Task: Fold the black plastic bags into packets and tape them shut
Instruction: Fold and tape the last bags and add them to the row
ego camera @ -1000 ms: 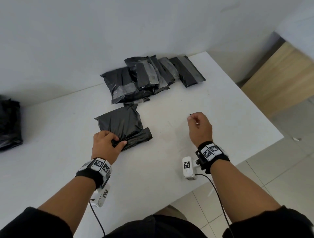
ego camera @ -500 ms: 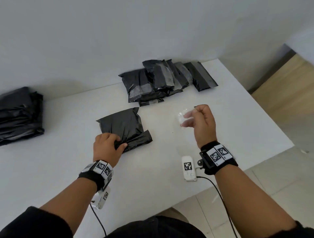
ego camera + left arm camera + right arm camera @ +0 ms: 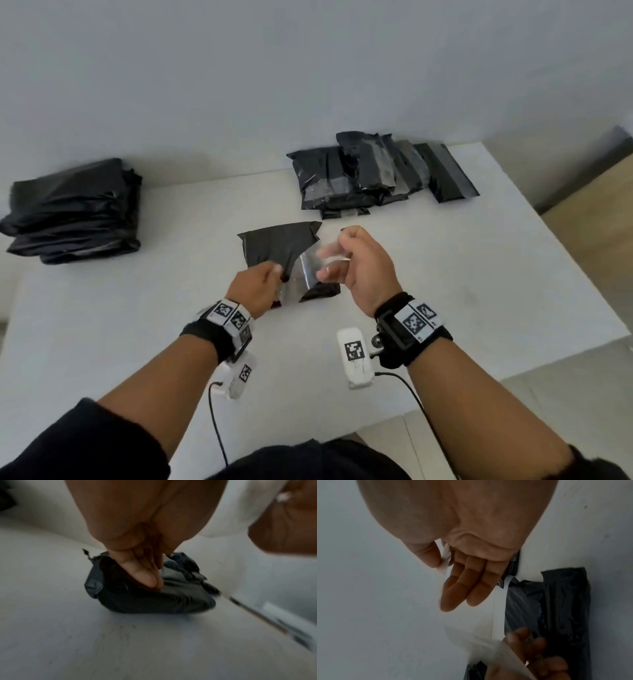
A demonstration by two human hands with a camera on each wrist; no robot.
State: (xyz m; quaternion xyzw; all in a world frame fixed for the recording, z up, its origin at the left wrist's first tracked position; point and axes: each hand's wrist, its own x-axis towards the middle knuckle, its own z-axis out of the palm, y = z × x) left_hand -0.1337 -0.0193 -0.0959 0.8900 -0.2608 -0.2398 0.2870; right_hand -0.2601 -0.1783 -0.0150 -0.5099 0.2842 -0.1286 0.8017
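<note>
Taping is the step in hand: the left hand [image 3: 255, 286] pins the folded bag [image 3: 284, 248] on the table [image 3: 445, 274] while the right hand [image 3: 356, 265] pinches clear tape [image 3: 303, 277] stretched above it, which next must be pressed flat across the fold.

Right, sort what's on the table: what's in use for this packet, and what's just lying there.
In use:
- folded black bag, held down by the left hand
- clear tape strip, pinched by the right hand

Lying about:
- pile of taped packets
- stack of black bags
</note>
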